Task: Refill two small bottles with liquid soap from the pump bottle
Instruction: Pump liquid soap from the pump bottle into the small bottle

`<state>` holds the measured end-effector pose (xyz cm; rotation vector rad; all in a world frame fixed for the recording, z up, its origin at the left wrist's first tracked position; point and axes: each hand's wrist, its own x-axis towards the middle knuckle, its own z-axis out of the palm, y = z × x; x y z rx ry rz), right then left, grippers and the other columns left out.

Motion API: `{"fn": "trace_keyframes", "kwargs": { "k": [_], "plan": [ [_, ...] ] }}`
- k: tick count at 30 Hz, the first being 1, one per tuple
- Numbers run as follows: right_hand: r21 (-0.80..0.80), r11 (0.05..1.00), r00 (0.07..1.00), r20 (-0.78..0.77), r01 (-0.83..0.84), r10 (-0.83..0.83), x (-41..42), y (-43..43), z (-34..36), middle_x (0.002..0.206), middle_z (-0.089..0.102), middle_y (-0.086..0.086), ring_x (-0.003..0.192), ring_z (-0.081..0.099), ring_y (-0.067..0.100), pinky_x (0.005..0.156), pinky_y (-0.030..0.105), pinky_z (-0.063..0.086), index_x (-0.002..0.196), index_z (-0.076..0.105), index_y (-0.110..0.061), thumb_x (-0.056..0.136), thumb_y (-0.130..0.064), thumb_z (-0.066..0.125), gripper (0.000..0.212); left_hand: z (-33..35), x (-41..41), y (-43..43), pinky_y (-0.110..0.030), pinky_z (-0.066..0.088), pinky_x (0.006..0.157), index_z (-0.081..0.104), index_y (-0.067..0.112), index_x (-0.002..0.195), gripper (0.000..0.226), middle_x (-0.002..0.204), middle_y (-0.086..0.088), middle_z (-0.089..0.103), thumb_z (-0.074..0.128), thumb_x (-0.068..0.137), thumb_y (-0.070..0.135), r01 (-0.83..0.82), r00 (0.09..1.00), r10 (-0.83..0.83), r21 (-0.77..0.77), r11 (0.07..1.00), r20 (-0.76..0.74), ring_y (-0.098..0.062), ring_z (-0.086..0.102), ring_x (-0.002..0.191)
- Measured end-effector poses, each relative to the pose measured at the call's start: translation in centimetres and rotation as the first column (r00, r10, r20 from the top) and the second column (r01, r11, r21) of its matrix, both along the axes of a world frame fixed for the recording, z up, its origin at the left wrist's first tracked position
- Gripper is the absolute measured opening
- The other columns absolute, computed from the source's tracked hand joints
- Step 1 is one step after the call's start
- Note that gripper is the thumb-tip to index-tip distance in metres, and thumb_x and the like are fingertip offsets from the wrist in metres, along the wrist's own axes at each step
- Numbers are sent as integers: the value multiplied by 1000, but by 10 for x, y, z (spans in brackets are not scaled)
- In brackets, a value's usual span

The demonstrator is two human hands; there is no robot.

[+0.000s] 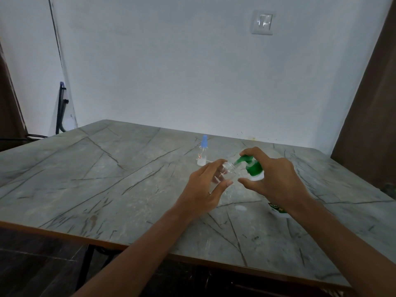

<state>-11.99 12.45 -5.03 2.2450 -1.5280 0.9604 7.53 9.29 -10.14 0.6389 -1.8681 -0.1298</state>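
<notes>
Left hand (pixel 205 189) pinches small bottle (pixel 228 169), tilted, mouth pointing right at the spout (pixel 241 160). Right hand (pixel 276 179) curls round pump bottle (pixel 255 170), finger over the head. Second bottle (pixel 202 154) stands capped behind.

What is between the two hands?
In the head view, the small clear bottle held by the left hand and the green pump under the right hand.

Grey veined tabletop (pixel 107 168), wood-edged, set against a pale bluish wall (pixel 171 71). Light switch (pixel 263 22) upper right. Brown panel (pixel 368 125) at right. Dark floor (pixel 32 264).
</notes>
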Motion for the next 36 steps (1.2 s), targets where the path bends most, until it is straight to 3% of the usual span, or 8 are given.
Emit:
{"fn": "trace_keyframes", "kwargs": {
  "k": [5, 9, 16, 24, 31, 36],
  "plan": [
    [-12, 1000, 997, -68, 19, -19, 1, 3, -1, 93, 71, -3, 65, 59, 11, 69, 28, 56, 135, 34, -43, 76, -45, 79, 75, 1, 1, 0, -15, 51, 75, 54, 8, 124, 44, 103, 0, 66, 62, 89, 33, -13, 1000, 13, 15, 1000, -17, -5, 60, 85],
    [-1, 1000, 998, -68, 14, -15, 2, 4, 0, 95, 72, -2, 67, 61, 12, 70, 30, 58, 133, 34, -41, 76, -45, 79, 73, 0, 1, 1, -13, 51, 75, 54, 8, 125, 45, 103, 0, 65, 60, 89, 34, -23, 1000, 24, 9, 1000, -10, -4, 59, 85],
    [34, 999, 999, -40, 31, -30, 4, 4, 2, 91, 70, -2, 63, 58, 8, 68, 26, 56, 132, 41, -37, 75, -43, 81, 69, 2, 1, 2, -9, 47, 75, 54, 8, 125, 44, 104, -1, 65, 62, 88, 32, -24, 1000, 25, 15, 1000, -13, -4, 59, 85],
    [-1, 1000, 1000, 9, -12, 12, 3, 5, 2, 78, 58, -13, 56, 46, -9, 60, 5, 35, 121, 56, -29, 72, -39, 84, 57, -1, 1, 1, -8, 47, 77, 53, 10, 126, 45, 103, 0, 64, 64, 88, 30, -9, 1000, 9, 3, 1000, 14, 9, 56, 85],
    [-42, 999, 997, -70, -15, 12, 0, 3, -3, 85, 70, -5, 59, 52, 3, 63, 21, 50, 133, 35, -41, 74, -46, 81, 75, 1, 2, 0, -10, 48, 75, 53, 11, 125, 43, 103, 3, 64, 61, 89, 33, -18, 1000, 18, 20, 1000, -7, 1, 59, 86],
    [-53, 998, 997, -76, -21, 17, 0, 2, -4, 89, 71, -3, 63, 57, 8, 65, 23, 53, 131, 30, -43, 74, -47, 80, 76, 1, 1, 2, -11, 49, 76, 54, 11, 125, 43, 104, 2, 64, 62, 89, 33, -18, 1000, 18, 17, 1000, -11, 2, 58, 86]
  ]
}}
